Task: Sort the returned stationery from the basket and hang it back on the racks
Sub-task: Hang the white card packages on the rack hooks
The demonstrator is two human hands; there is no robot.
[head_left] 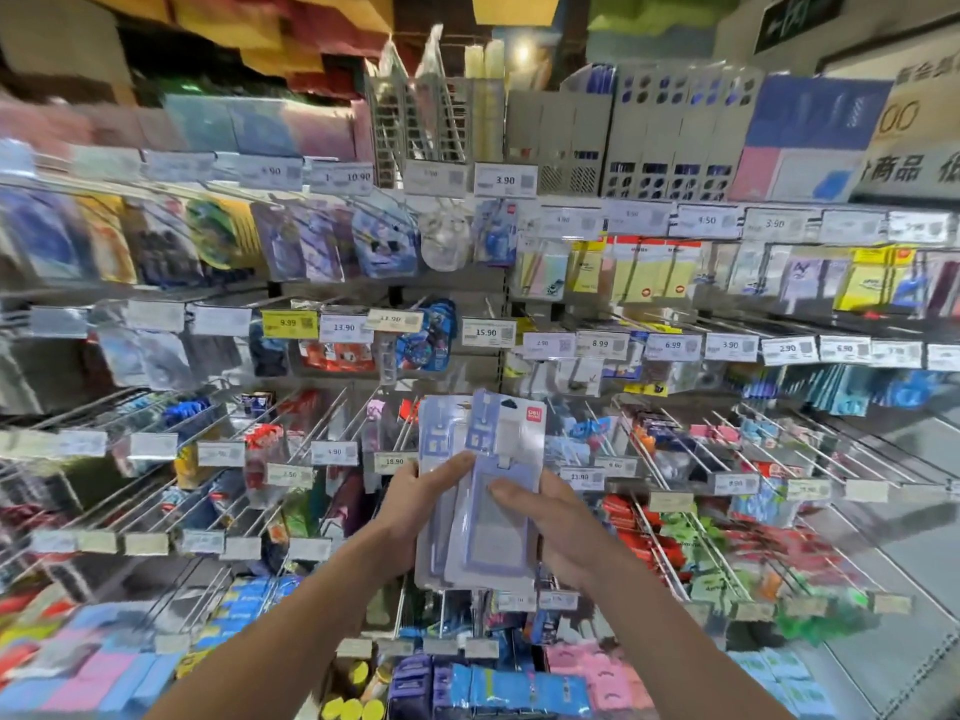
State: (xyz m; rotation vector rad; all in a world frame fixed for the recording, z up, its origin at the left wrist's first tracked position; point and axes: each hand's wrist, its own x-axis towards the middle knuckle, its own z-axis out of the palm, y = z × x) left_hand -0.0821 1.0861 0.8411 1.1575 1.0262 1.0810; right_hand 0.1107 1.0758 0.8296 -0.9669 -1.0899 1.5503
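**Both hands on the lilac packs, centre frame**

You're square on to the racks now. They fill the frame edge to edge, row on row of wire hooks loaded with packaged stationery, though much of it is blurred, worst at the left and right edges. Up at the top, centre to right, a line of grey file holders stands on the upper shelf.

Lower centre, in front of the hooks, there's your item: the lilac packs, held upright and slightly fanned, one overlapping another. How many are in the stack, you can't tell from here.

Your left hand grips the stack's left edge, thumb lying across the front, fingers tucked out of sight behind. Your right hand grips the right side lower down, thumb pressed over the clear window of the front pack, fingers behind as well.

White price tags run along every row, and one yellow price tag reading 9.99 stands out left of centre. Smallest of all, a red brand label sits on the front pack's upper right corner.
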